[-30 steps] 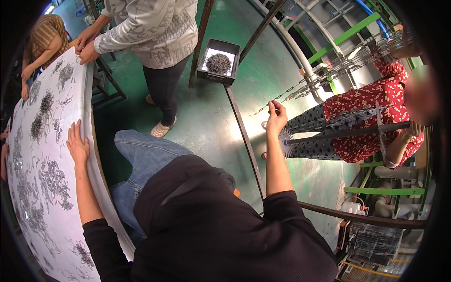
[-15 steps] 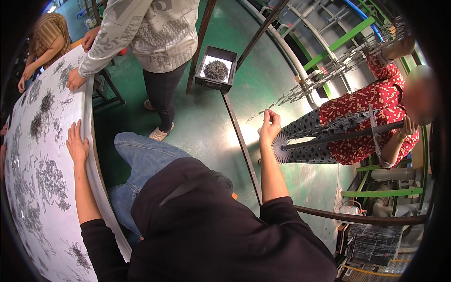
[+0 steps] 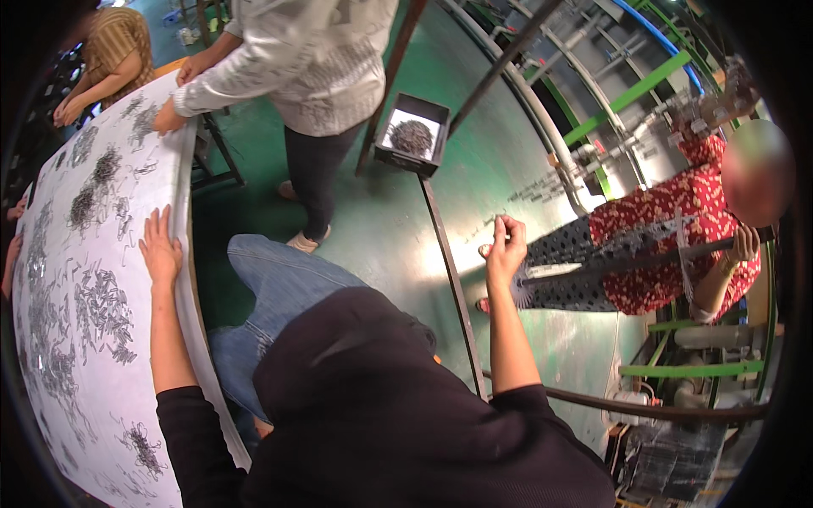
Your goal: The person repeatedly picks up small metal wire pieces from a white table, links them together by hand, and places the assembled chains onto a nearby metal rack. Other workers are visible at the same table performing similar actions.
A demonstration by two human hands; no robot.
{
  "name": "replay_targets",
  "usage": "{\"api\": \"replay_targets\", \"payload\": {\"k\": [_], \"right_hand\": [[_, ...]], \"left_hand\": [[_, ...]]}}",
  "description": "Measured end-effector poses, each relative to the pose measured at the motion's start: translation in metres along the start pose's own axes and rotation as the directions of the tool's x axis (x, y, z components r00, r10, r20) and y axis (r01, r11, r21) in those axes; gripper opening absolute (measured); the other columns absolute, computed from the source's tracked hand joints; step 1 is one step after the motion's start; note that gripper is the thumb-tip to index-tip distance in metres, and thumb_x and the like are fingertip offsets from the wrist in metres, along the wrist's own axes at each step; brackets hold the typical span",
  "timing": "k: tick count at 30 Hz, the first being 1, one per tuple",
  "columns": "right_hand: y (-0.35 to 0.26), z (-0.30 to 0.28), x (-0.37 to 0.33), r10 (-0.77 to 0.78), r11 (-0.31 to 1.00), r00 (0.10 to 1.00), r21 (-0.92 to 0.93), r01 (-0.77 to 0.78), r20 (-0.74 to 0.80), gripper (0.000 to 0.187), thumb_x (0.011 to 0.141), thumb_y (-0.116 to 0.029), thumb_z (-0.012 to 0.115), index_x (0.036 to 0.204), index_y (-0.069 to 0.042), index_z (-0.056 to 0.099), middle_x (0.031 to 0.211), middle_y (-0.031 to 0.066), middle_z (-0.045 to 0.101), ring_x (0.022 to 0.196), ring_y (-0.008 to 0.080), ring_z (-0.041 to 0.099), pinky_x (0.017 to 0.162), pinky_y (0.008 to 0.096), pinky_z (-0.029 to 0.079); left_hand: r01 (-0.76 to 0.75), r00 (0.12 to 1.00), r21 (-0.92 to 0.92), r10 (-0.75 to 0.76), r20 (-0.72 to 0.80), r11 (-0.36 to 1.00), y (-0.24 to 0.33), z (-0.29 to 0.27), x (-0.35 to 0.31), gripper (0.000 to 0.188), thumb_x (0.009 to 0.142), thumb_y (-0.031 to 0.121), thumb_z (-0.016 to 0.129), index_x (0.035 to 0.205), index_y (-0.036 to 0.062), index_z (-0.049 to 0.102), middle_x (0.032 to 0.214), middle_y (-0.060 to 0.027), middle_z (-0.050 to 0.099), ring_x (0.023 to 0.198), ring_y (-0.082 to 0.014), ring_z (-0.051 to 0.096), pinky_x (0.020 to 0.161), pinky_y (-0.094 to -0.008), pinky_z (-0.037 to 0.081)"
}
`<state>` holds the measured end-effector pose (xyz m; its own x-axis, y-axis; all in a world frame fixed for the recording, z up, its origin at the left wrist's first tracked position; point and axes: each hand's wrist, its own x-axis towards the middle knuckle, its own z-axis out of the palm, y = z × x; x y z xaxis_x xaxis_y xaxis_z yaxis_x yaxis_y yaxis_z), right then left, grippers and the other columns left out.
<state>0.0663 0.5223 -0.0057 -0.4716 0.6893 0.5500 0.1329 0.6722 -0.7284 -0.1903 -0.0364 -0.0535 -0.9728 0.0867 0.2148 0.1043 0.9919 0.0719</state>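
My left hand (image 3: 161, 250) lies flat with fingers spread at the right edge of a white-covered table (image 3: 135, 199). Small dark metal pieces (image 3: 103, 309) are scattered in loose groups over the cover, left of that hand. My right hand (image 3: 506, 250) is raised above the green floor, its thumb and fingers pinched together. Whatever the pinch holds, if anything, is too small to make out. Beyond those fingertips extends a blurred string of metal pieces (image 3: 542, 188), near the raised arm of a person in a red patterned top (image 3: 669, 212).
A black bin (image 3: 432, 157) with a heap of dark pieces stands ahead, by a dark metal bar (image 3: 445, 245). A co-worker in a grey sweatshirt (image 3: 330, 63) stands at the table. The person in red grips a long-handled broom (image 3: 627, 269). Pipes and green rails (image 3: 627, 97) line the right.
The whole view has shifted slightly, so most things sit farther right. The string of metal pieces has moved and blurred. My left hand stays flat; my right remains pinched.
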Motion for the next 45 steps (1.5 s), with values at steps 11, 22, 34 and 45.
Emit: {"api": "replay_targets", "payload": {"k": [11,22,34,45], "right_hand": [[-0.148,0.071,0.008,-0.152,0.887,0.933,0.461,-0.016,0.325,0.006,0.094,-0.005,0.054,0.094,0.001,0.055,0.093,0.0034,0.050,0.079,0.0107,0.048,0.071,0.0238,0.041],[-0.263,0.201,-0.028,-0.520,0.752,0.571,0.657,-0.047,0.635,0.004,0.086,0.005,0.056,0.088,0.003,0.057,0.089,0.0093,0.052,0.079,0.0173,0.051,0.070,0.0265,0.042],[-0.316,0.274,-0.066,-0.759,0.600,0.231,0.792,-0.116,0.609,0.006,0.081,0.003,0.063,0.087,0.002,0.061,0.084,0.0118,0.059,0.076,0.0212,0.056,0.068,0.0284,0.045],[-0.316,0.279,-0.076,-0.776,0.594,0.145,0.789,-0.159,0.614,0.006,0.081,0.001,0.066,0.086,0.001,0.062,0.082,0.0104,0.059,0.075,0.0214,0.055,0.068,0.0290,0.044]], "left_hand": [[0.078,0.992,-0.136,-0.091,-0.088,0.988,0.021,-0.022,-0.017,0.061,0.082,0.013,0.059,0.141,0.0179,0.042,0.147,-0.0108,0.039,0.138,-0.0297,0.032,0.112,-0.0514,0.025],[0.336,0.835,-0.414,-0.471,-0.284,0.846,-0.052,-0.070,-0.036,0.022,0.089,0.014,0.056,0.106,0.0044,0.067,0.115,-0.0124,0.064,0.111,-0.0325,0.058,0.093,-0.0401,0.046],[0.467,0.878,0.062,-0.471,0.086,0.882,-0.106,-0.058,-0.050,0.059,0.098,0.050,0.035,0.149,0.0222,0.027,0.156,-0.0083,0.022,0.145,-0.0333,0.014,0.112,-0.0625,0.011],[0.268,0.953,-0.229,-0.292,-0.077,0.936,-0.073,-0.102,-0.095,0.035,0.088,0.030,0.062,0.122,0.0198,0.060,0.134,-0.0049,0.050,0.130,-0.0298,0.037,0.107,-0.0526,0.028]]}}
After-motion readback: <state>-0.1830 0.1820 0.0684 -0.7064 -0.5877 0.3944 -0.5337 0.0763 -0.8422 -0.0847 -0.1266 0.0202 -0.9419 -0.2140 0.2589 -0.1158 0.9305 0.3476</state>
